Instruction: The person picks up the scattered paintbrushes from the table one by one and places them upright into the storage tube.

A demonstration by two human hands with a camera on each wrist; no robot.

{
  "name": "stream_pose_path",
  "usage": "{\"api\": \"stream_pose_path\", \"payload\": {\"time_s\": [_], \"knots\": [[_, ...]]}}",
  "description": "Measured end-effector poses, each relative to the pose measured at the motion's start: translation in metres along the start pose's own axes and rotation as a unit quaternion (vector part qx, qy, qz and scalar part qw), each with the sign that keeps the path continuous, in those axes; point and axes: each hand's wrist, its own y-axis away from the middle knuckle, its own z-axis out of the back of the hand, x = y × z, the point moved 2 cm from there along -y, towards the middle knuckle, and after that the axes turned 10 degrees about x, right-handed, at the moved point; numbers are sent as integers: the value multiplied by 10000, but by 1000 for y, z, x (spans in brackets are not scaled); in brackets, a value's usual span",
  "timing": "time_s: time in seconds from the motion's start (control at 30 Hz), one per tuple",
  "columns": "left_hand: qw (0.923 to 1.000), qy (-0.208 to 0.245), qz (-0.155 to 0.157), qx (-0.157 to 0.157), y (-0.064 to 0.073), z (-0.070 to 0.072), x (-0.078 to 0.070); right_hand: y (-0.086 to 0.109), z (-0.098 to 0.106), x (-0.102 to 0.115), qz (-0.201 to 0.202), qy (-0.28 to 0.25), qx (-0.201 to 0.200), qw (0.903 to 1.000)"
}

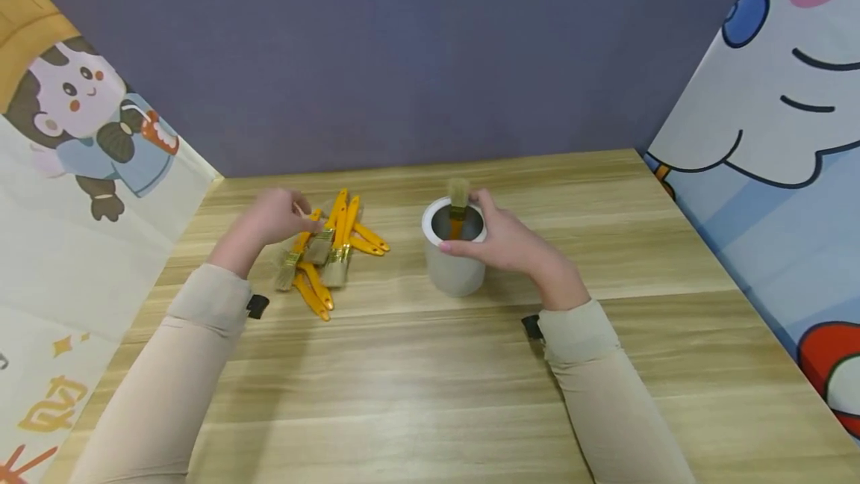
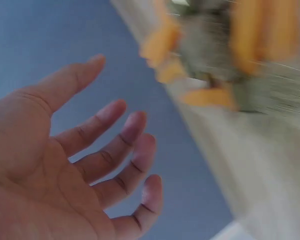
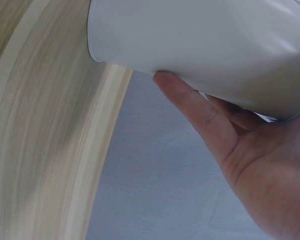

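Observation:
A white cylindrical container stands on the table, and my right hand grips its rim and side from the right. In the right wrist view fingers lie along the container's smooth wall. One paintbrush is inside it, bristles up, its yellow handle down in the opening. My left hand is above the upper left of a pile of several yellow-handled paintbrushes. The left wrist view shows that hand palm toward the camera, fingers loosely bent, holding nothing; the brushes there are blurred.
The wood-grain table ends at a grey-blue back panel. Printed cartoon panels stand along the left and right sides. Brush handles point several ways in the pile, some crossing.

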Motion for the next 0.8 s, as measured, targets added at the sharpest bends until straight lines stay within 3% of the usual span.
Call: {"api": "stream_pose_path", "payload": {"time_s": [0.17, 0.3, 0.6, 0.8], "knots": [[9993, -95, 343, 132, 5, -21, 40, 0, -1, -1, 14, -36, -10, 10000], [9988, 15, 457, 150, 5, -35, 59, 0, -1, -1, 12, -1, -29, 10000], [9962, 24, 800, 351, 7, -53, 71, 1, 1, 0, 12, -39, -5, 10000], [9963, 162, 723, 434, 9, -56, 71, 1, 0, -1, 0, -91, 16, 10000]]}}
